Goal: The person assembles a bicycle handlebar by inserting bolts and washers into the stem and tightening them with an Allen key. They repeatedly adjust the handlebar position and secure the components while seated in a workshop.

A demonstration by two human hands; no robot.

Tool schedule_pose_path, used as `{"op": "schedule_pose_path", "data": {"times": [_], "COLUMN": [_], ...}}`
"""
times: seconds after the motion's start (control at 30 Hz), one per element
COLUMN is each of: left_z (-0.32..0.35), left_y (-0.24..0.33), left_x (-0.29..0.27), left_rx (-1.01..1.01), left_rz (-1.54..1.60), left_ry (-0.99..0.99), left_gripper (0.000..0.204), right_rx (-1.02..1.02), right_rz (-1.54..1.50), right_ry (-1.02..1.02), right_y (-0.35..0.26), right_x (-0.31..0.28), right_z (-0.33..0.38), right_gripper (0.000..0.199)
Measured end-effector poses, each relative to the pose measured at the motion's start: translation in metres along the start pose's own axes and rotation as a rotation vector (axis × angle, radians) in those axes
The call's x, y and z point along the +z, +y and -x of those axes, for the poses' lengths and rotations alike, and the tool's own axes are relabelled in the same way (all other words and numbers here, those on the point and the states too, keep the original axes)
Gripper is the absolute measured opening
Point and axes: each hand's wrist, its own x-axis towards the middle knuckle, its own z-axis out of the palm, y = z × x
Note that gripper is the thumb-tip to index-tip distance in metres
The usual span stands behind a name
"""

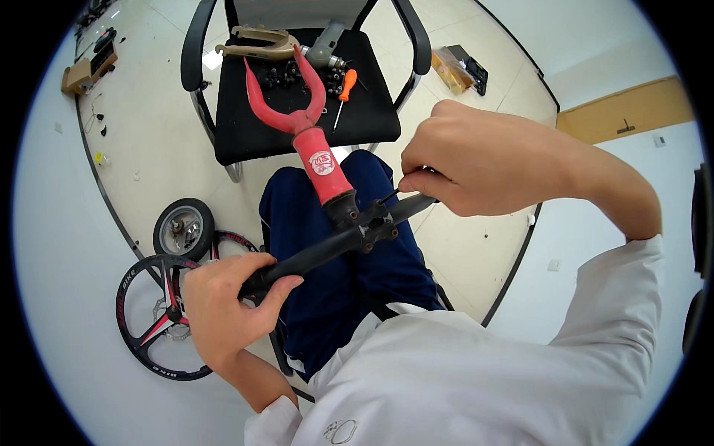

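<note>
My left hand (230, 305) is wrapped round the left end of a black handlebar (320, 253). The bar runs through a black stem (375, 223) with several bolts in its clamp. Joined to the stem is a red head tube (321, 165) bearing a round white emblem, and a red fork (297, 121) extends from it, its two legs reaching over the chair seat. My right hand (476, 160) is closed on a thin black hex key (389, 196), whose tip meets a bolt at the stem's upper side. The rest of the key is hidden in my fingers.
The black armchair (245, 141) before my knees carries a tan fork (260, 46), a grey metal part (325, 46), small black parts and an orange-handled screwdriver (347, 85). Wheels (182, 227) lean at left. A yellow bag (451, 70) and cardboard box (78, 76) lie on the floor.
</note>
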Motion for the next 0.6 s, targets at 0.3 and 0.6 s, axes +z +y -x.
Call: {"op": "schedule_pose_path", "data": {"times": [0.3, 0.6], "left_z": [-0.003, -0.002], "left_y": [0.002, -0.003], "left_x": [-0.002, -0.003], "left_rx": [0.043, 0.058], "left_rz": [-0.021, -0.022], "left_ry": [0.001, -0.01], "left_gripper": [0.033, 0.034], "right_rx": [-0.132, -0.277], "right_rz": [0.295, 0.369], "right_ry": [-0.245, -0.209], "right_y": [-0.016, -0.013], "right_x": [-0.021, -0.017], "right_z": [-0.007, -0.006], "right_gripper": [0.01, 0.015]}}
